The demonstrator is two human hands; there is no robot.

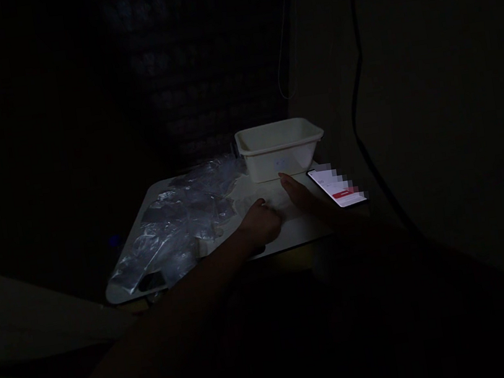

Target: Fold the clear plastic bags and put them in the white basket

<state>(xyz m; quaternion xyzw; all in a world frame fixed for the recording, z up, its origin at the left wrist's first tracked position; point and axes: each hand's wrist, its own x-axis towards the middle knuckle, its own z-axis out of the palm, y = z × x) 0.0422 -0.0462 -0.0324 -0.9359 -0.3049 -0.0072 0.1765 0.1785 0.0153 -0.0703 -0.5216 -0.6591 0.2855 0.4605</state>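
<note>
My left hand (262,222) is over the middle of a small white table (295,230), its fingers curled closed. Whatever it may grip is hidden. To its right, my right hand (298,195) has a finger stretched toward the front of a white plastic tub (283,159); its other fingers are in deep shadow. Between and behind the hands lies a faint, pale, see-through sheet (247,203), perhaps a plastic bag, hard to make out. A loose pile of clear plastic bags (180,214) spreads over the table's left side.
A phone (338,186) with a lit screen lies at the table's right edge. A dark cable (354,118) hangs down the wall on the right, and a thin cord (281,78) hangs behind the tub. The room is very dark.
</note>
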